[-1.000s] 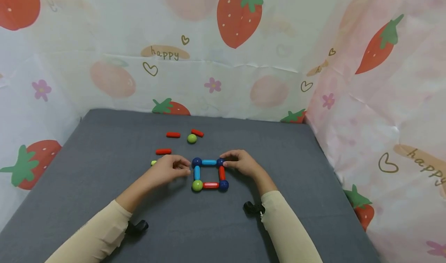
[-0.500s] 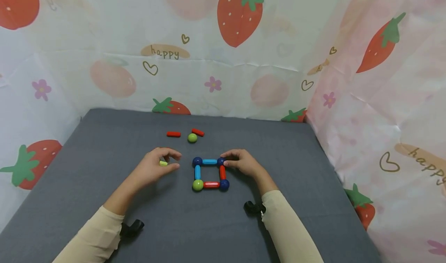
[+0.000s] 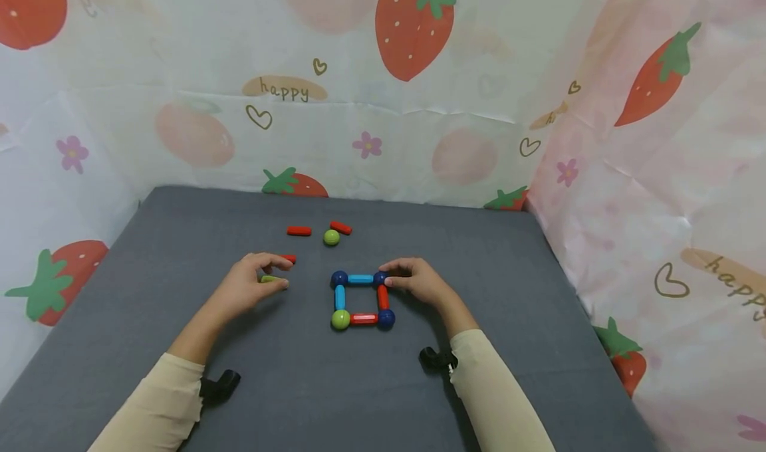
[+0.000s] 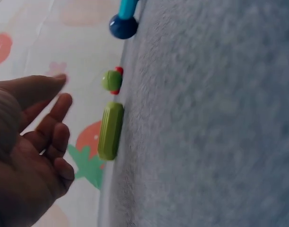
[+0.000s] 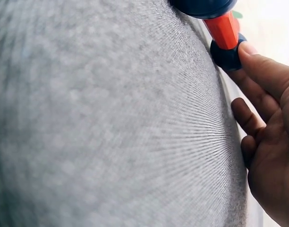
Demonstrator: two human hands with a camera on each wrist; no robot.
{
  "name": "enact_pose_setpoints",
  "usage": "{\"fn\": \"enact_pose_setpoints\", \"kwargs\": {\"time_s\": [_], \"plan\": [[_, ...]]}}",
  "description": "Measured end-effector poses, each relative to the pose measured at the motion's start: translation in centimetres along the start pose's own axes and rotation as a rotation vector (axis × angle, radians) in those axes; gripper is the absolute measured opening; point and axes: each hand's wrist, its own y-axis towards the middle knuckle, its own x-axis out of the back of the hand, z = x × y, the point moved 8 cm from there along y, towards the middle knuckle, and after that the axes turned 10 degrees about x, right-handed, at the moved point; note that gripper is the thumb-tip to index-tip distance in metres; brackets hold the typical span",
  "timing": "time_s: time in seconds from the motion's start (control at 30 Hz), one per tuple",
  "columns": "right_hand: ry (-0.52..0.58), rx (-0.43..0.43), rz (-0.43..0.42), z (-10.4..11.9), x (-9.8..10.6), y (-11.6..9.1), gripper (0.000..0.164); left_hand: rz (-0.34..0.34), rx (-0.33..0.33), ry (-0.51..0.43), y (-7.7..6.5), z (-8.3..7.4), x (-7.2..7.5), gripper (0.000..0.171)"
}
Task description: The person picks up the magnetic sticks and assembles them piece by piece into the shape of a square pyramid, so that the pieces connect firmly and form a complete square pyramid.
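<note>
A square of magnetic sticks and balls lies on the grey cloth. Two light blue sticks (image 3: 360, 279) and two red sticks (image 3: 363, 319) form its sides. Its corners are several dark blue balls and one green ball (image 3: 340, 320). My right hand (image 3: 421, 284) pinches the far right dark blue ball (image 5: 225, 54) between thumb and fingers. To the left of the square, my left hand (image 3: 244, 286) hovers around a loose green stick (image 4: 110, 131). Thumb and fingers are apart, and in the left wrist view a gap shows between them and this stick.
Just beyond the left fingertips lies a loose red stick (image 3: 290, 259), partly covered by the hand. Farther back are two more red sticks (image 3: 299, 231) and a loose green ball (image 3: 332, 238). A strawberry-print curtain (image 3: 413, 133) stands behind the grey table (image 3: 335, 399).
My left hand has drawn back leftward from the square to the loose green stick, its fingers spreading. The right hand has stayed at the same corner ball, and the square has not moved.
</note>
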Motion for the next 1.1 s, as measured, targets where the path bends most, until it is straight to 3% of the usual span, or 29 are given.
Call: {"fn": "enact_pose_setpoints", "kwargs": {"time_s": [0.2,0.47,0.67,1.1], "plan": [[0.009,-0.013,-0.006,0.0,0.0,-0.1,0.028,0.007,0.05,-0.023,0.4,1.8,0.2,0.04],[0.02,-0.033,-0.011,-0.1,-0.2,-0.3,0.028,0.011,0.075,-0.04,0.7,2.9,0.0,0.038],[0.03,-0.036,-0.02,-0.1,-0.2,-0.2,0.028,0.058,0.12,-0.067,0.7,3.7,-0.2,0.039],[0.049,-0.045,-0.019,-0.3,-0.4,-0.3,0.028,0.03,0.111,0.045,0.8,4.3,-0.2,0.032]]}}
